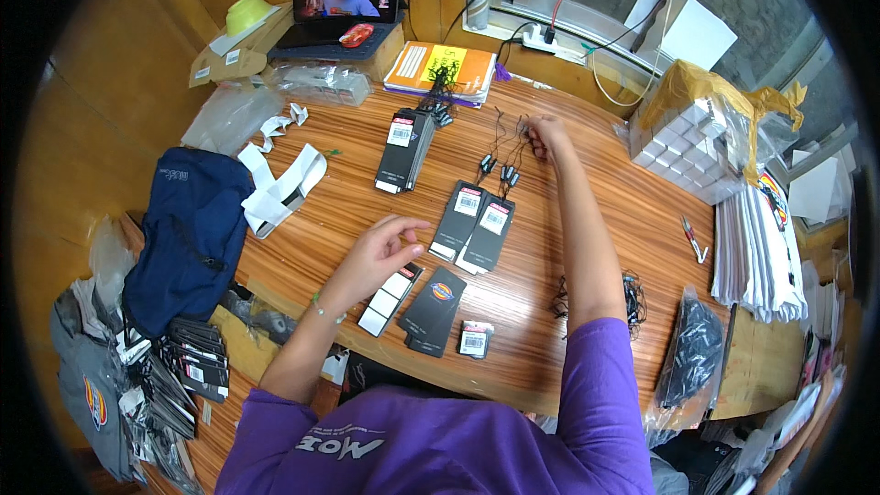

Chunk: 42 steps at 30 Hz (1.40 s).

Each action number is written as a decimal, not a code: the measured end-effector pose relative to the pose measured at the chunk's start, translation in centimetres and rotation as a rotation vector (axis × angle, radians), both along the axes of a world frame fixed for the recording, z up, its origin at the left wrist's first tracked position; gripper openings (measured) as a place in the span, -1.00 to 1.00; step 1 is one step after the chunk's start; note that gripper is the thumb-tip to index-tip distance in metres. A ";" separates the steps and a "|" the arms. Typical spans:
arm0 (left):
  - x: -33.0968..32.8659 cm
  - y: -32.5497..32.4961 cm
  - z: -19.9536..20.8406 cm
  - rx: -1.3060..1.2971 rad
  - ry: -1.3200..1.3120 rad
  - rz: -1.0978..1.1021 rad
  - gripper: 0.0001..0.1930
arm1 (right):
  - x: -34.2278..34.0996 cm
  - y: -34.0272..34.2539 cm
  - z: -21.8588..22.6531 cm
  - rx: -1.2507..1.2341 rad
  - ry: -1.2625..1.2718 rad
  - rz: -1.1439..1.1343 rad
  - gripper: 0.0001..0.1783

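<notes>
My right hand (547,136) reaches far across the table, fingers pinched at the upper end of a black tag string (519,148). That string runs down to one of two small overlapping sets of black hang tags (489,234), each with a white barcode sticker. My left hand (389,247) hovers just left of these tags, thumb and fingers apart, holding nothing. Below it lie a strip of white stickers (385,301), loose black tags (432,310) without strings and a small stack of barcode stickers (474,339). A thicker stack of strung tags (403,151) lies further off.
Loose black strings (632,304) lie beside my right arm. A box of small white packs (683,147), folded white bags (752,252) and pliers (694,238) are on the right. At the left are a blue pouch (183,238) and paper scraps (280,188); a laptop (339,0) stands behind.
</notes>
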<state>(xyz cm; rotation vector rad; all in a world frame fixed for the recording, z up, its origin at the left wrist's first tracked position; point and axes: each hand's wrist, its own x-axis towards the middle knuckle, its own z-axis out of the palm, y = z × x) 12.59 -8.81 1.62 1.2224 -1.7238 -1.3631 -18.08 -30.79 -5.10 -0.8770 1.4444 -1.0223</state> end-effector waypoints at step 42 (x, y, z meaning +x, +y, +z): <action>-4.7 8.1 -2.2 0.256 0.453 -0.088 -0.69 | 9.5 35.2 5.1 -0.546 0.377 -0.040 -0.72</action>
